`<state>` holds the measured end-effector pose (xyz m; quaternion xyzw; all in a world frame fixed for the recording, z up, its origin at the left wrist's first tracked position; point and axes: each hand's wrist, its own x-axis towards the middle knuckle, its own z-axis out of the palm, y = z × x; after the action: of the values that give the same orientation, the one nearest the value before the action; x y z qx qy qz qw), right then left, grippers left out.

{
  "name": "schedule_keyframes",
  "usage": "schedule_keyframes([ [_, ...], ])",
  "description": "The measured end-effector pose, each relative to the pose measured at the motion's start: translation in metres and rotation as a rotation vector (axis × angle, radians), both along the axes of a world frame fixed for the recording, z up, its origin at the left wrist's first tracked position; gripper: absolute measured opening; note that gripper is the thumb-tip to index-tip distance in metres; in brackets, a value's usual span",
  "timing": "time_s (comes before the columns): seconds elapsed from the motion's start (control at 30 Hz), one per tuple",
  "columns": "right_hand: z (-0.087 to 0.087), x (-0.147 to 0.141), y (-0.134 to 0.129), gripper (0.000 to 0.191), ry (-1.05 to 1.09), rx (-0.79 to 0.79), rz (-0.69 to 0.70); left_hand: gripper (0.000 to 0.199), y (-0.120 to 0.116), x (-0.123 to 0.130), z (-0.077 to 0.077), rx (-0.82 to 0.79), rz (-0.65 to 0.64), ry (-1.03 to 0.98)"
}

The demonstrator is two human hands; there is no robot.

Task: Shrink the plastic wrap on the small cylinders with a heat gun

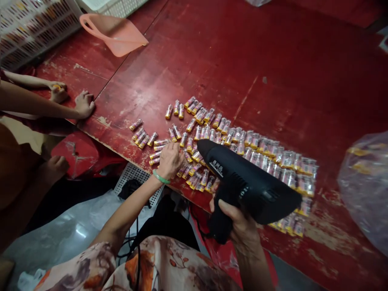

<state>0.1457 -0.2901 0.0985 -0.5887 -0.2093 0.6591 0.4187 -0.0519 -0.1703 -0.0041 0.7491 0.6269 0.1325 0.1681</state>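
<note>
My right hand (244, 226) is wrapped round the handle of a black hair dryer (242, 178) with white lettering. Its narrow nose points left, over the small cylindrical containers (198, 131). These have pink labels and yellow ends, many in clear film. My left hand (171, 159), with a green bangle (161, 176) at the wrist, is down among the containers by the table's near edge. Its fingers are bent and close together; whatever they grip is hidden. On the left the containers lie loose, while towards the right they form tight rows. The dryer hides part of them.
On the red table (194, 52) lies an orange scoop (121, 38). White crates (36, 28) stand at the far left. Another person's hands (85, 105) rest at the left edge. A clear plastic bag (363, 194) sits at right. A red stool (75, 155) is below.
</note>
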Motion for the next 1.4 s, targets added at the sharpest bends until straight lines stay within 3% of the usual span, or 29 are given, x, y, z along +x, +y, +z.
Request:
schedule_keyframes([
  [0.2, -0.008, 0.000, 0.013, 0.029, 0.004, 0.014, -0.008, 0.041, 0.020, -0.004, -0.028, 0.032, 0.113, 0.046],
  [0.4, 0.004, -0.007, 0.056, 0.035, -0.025, 0.074, -0.128, 0.055, 0.048, 0.000, -0.049, 0.013, 0.207, 0.006],
  [0.53, 0.009, -0.018, 0.084, 0.039, 0.002, 0.111, -0.078, 0.062, 0.064, 0.010, -0.059, -0.038, 0.195, -0.013],
  [0.67, 0.003, -0.028, 0.103, 0.034, 0.006, 0.112, -0.056, 0.054, 0.068, 0.008, -0.061, -0.036, 0.113, -0.038],
  [0.8, -0.007, -0.035, 0.121, 0.039, 0.015, 0.135, -0.049, 0.056, 0.082, -0.011, -0.058, -0.030, 0.105, -0.041],
  [1.0, -0.022, -0.049, 0.157, 0.040, 0.048, 0.144, -0.150, 0.061, 0.148, -0.033, -0.051, -0.051, 0.250, 0.030],
  [1.17, -0.028, -0.045, 0.175, 0.033, 0.035, 0.178, -0.075, 0.064, 0.192, -0.019, -0.056, -0.091, 0.133, 0.038],
  [1.4, -0.026, -0.031, 0.179, 0.027, 0.013, 0.235, -0.094, 0.055, 0.217, -0.014, -0.064, -0.124, -0.134, 0.032],
])
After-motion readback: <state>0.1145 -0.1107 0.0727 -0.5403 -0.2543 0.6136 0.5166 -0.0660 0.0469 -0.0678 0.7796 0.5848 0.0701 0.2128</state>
